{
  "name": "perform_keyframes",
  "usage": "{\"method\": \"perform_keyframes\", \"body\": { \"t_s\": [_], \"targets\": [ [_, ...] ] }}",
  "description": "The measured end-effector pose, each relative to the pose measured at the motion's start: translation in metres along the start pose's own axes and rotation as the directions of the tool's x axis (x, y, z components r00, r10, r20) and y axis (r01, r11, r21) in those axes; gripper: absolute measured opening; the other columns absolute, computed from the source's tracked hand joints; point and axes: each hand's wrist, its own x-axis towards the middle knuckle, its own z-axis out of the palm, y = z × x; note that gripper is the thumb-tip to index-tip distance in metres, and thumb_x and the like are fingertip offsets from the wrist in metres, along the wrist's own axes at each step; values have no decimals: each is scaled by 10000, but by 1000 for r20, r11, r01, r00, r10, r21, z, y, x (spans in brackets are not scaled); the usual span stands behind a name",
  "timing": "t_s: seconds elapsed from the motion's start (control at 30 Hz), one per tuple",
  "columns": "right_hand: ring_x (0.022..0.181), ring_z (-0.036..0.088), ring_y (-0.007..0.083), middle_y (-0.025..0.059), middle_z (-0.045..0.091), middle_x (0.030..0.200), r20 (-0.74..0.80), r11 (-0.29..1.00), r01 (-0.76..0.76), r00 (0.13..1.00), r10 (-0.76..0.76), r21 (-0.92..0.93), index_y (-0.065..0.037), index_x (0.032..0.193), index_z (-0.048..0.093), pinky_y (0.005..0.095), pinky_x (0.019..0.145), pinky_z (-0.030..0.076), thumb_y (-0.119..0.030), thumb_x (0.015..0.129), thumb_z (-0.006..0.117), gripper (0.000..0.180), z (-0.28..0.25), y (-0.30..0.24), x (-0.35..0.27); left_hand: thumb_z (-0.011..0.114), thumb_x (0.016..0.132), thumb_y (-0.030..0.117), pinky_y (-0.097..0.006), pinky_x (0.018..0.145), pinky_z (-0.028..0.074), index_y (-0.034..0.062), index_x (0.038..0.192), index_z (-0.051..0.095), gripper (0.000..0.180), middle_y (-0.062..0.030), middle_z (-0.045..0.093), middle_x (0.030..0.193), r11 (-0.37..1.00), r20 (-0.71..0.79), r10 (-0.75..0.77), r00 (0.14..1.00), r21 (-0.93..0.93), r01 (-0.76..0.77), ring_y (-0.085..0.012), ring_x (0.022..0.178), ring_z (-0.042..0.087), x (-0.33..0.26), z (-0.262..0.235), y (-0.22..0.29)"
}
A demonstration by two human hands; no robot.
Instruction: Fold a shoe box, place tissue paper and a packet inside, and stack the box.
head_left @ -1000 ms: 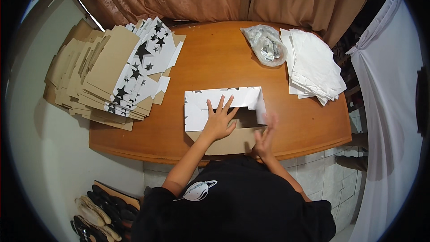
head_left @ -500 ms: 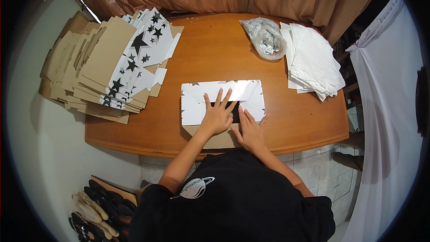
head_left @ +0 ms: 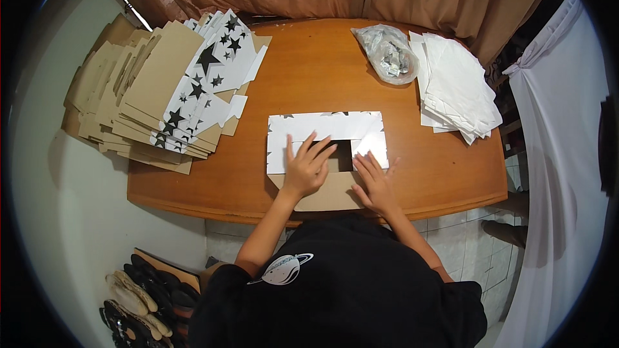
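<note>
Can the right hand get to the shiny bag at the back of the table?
Probably yes. The right hand rests on the white cardboard box, and only bare table lies between it and the plastic bag. It looks a long stretch, though.

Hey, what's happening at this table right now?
A person in a black shirt is pressing both hands flat on a white cardboard box blank with a rectangular cut-out, lying on a wooden table. The left hand rests beside the opening, the right hand on its other side. A stack of flat star-printed cardboard blanks lies to the left, and a clear plastic bag and a pile of white sheets lie to the right.
</note>
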Motion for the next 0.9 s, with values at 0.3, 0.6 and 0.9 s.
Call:
{"method": "perform_keyframes", "body": {
  "t_s": [0.3, 0.6, 0.9],
  "targets": [
    [1289, 322, 271, 9, 436, 1336, 5, 991, 121, 993, -121, 50, -196, 1252, 497, 666, 963, -131, -615, 664, 600, 730, -16, 45, -33, 518, 813, 425, -585, 1035, 102, 106, 1142, 582, 463, -38, 541, 1225, 994, -7, -79, 997, 75, 79, -273, 1193, 446, -95, -51, -56],
    [1115, 501, 212, 19, 559, 1149, -249, 983, 165, 958, -140, 84, -178, 1120, 573, 634, 1025, -17, -336, 792, 612, 367, 7, 50, -24, 575, 765, 496, -552, 1034, 128, 114, 1026, 587, 463, -55, 572, 1107, 982, -132, -123, 984, 126, 140, -263, 1118, 490, -105, -30, -64],
    [1282, 253, 342, 51, 424, 1317, -283, 986, -169, 945, 166, 13, -194, 1236, 501, 675, 980, -45, -249, 806, 614, 448, 11, 16, 5, 649, 763, 213, -543, 1041, 99, 131, 1038, 577, 296, -36, 534, 1136, 911, -350, -301, 887, 170, 376, -229, 1129, 463, -75, 3, -41]
  ]
}}
